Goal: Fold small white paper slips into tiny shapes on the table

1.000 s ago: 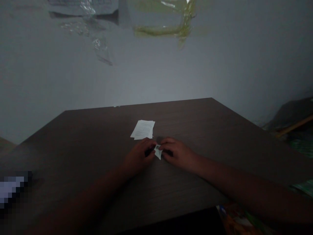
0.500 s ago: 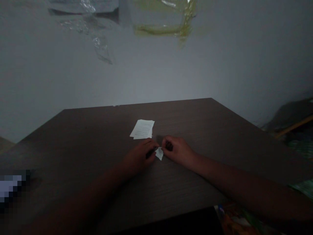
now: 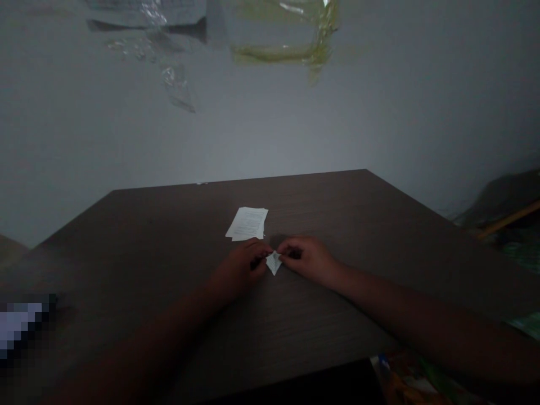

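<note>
A small folded piece of white paper (image 3: 274,262) lies on the dark wooden table (image 3: 169,236), pinched from both sides. My left hand (image 3: 240,267) grips its left edge with closed fingers. My right hand (image 3: 306,260) pinches its right edge, fingers curled. Both hands rest low on the table top, near its middle. Just behind them lies a small stack of white printed sheets (image 3: 247,223).
A pale wall rises behind the table, with clear and yellowish plastic sheeting (image 3: 278,34) taped high on it. A blurred-out patch (image 3: 21,326) sits at the table's left front. Colourful items (image 3: 405,382) show below the front right edge; dark clutter (image 3: 506,208) stands at right.
The folded paper has turned slightly between my fingers and now shows a pointed tip toward me. Both hands stayed in almost the same spot.
</note>
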Demonstrator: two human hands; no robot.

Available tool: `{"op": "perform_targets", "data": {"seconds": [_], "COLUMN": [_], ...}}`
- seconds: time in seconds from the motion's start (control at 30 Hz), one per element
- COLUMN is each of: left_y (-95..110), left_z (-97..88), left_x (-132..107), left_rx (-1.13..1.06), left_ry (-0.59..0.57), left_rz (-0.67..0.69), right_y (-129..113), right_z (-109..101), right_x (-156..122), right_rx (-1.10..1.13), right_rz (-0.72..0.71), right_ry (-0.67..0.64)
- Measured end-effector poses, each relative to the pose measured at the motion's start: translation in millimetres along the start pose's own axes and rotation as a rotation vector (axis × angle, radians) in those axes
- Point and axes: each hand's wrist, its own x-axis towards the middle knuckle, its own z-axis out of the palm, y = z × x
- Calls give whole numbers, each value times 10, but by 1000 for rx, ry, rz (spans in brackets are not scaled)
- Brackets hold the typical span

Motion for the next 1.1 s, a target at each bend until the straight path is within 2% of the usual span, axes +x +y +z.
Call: {"op": "perform_targets", "data": {"seconds": [0.17,0.4,0.53,0.63,0.73,0.87,0.97,1.1], "left_y": [-55,-55,-7,40,81,107,110,131], "left_z": [-18,-9,25,49,73,90,81,58], "left_x": [-3,-4,9,14,6,-11,-19,-25], "left_rx": [-111,-310,-392,-455,-562,-602,-572,-500], "left_ry": [71,88,146,142,136,154,135,140], "left_rz": [-116,-284,-345,-398,-456,-412,-365,-305], "right_y": [91,121,103,69,27,-12,-30,-45], "right_z": [22,41,39,40,56,110,144,144], "right_x": [33,52,59,39,4,-25,-25,-19], "right_rx": [110,258,272,239,223,393,483,470], "right_rz": [45,8,-45,-77,-33,80,70,69], "right_ry": [28,59,112,136,162,142,101,77]}}
